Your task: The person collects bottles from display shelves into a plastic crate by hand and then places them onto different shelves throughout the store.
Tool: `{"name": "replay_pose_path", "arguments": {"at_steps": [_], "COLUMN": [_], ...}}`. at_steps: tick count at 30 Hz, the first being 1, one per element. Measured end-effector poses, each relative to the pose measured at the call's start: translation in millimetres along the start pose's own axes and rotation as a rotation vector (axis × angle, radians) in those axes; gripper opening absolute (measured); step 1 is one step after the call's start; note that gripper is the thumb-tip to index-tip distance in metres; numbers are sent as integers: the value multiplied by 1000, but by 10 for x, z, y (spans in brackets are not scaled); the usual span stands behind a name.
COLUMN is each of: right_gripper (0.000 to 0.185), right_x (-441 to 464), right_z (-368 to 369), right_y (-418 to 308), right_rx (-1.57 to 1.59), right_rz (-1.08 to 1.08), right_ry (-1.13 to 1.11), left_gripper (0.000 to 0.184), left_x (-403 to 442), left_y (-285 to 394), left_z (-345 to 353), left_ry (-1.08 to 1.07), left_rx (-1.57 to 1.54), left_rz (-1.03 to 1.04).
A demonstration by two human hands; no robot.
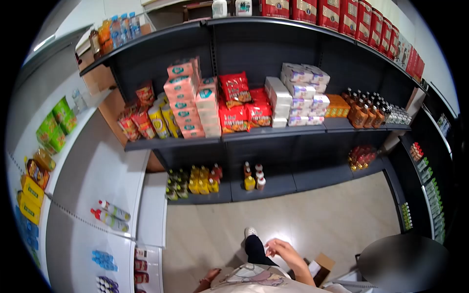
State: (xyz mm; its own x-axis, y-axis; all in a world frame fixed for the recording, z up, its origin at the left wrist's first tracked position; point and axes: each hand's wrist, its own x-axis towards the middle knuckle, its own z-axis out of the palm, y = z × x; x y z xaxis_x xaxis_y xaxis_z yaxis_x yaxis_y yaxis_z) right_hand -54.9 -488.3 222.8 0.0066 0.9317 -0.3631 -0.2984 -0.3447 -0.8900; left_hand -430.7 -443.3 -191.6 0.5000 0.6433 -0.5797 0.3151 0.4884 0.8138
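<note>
My right hand (277, 247) hangs in front of my body above my dark-trousered leg, its fingers loosely apart and holding nothing. Low at the bottom of the head view, my left hand (212, 275) is small and partly shown beside my shirt; its fingers are too unclear to read. Neither hand touches the goods. Ahead stands a dark shelf (264, 133) with pink tissue packs (184, 108), red snack bags (234, 118), white-purple packs (299, 89) and brown bottles (360, 115).
A white shelf (146, 210) with bottles and green packs (54, 126) runs along the left. Another dark shelf (425, 195) is at the right. An open cardboard box (324, 266) lies on the floor right of my right hand. A blurred round patch covers the lower right.
</note>
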Motion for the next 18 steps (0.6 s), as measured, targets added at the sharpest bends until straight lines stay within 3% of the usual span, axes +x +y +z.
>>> {"name": "replay_pose_path", "arguments": {"at_steps": [1,3,5,7,8,11,14,16,18], "right_gripper": [27,33,38,37,37,28,28,33,21], "right_x": [171,484,914,1413,1515,1904,1834,1807,1850], "right_z": [-94,-246,-429,-610,-564,-682,-669,-718,-465], "right_y": [107,13,-165,-403,-940,-1621,-2330,-2531,-2757], "right_rx": [11,-218,-446,-535,-683,-595,-619,-428,-108], "right_rz": [30,203,-82,-76,10,-238,-553,-574,-980], "right_ry": [32,-43,-207,-192,-185,-328,-660,-1005,-1180], "left_gripper": [38,43,42,40,39,38,33,28,27], "left_x": [154,475,803,1052,1218,1272,828,417,61], "left_y": [207,635,1347,2474,2955,4633,5902,6414,6886], "left_z": [25,73,122,348,431,685,798,936,1104], "left_ry": [55,45,-97,-130,-165,-319,-638,-823,-934], "left_rx": [69,-157,-332,-200,-246,-313,-346,-332,-286], "left_rz": [-133,-289,-246,-114,-28,167,364,567,846]}}
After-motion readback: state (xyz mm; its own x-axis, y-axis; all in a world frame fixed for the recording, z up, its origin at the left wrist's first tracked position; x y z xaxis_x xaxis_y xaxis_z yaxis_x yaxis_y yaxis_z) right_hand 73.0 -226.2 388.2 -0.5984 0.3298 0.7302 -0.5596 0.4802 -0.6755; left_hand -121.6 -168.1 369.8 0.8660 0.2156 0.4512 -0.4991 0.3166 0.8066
